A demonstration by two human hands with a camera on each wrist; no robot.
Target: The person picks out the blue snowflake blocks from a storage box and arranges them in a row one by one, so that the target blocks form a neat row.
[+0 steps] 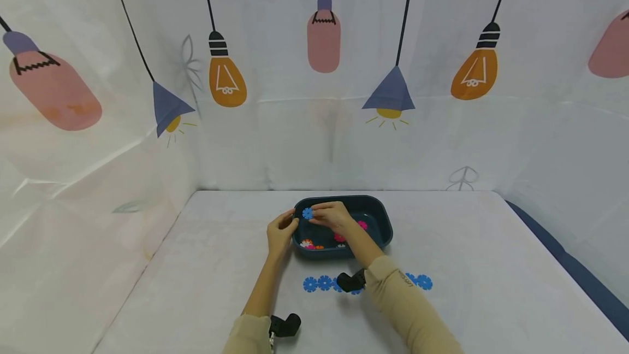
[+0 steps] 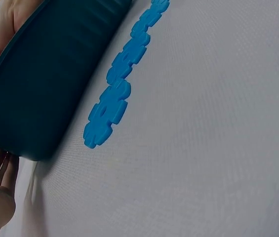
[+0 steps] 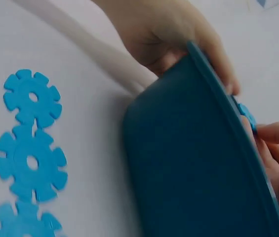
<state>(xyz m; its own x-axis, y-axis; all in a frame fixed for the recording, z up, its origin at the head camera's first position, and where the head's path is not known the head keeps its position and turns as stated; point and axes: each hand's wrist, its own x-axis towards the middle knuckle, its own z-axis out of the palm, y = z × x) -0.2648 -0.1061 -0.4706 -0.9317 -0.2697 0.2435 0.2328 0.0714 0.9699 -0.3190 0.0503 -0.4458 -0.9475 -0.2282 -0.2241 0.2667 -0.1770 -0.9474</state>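
Observation:
A dark teal plastic tub (image 1: 324,254) stands on the white table, holding several small snowflake-shaped discs in pink, orange and white (image 1: 307,243). My left hand (image 1: 281,234) grips the tub's left rim; in the right wrist view its fingers (image 3: 223,69) bend over the edge. Over the tub's left part, my right hand (image 1: 334,216) pinches a blue snowflake disc (image 1: 307,213) at the fingertips. That disc (image 3: 248,116) shows just past the rim in the right wrist view. Blue discs linked in a row (image 1: 324,283) lie in front of the tub, partly hidden by my right forearm.
The white tabletop (image 1: 221,266) extends to both sides and ends at a white wall sheet (image 1: 295,146) printed with hanging lamps. Black wrist mounts (image 1: 285,325) stick out from both sleeves. At the right, a dark blue strip (image 1: 565,261) runs beside the table edge.

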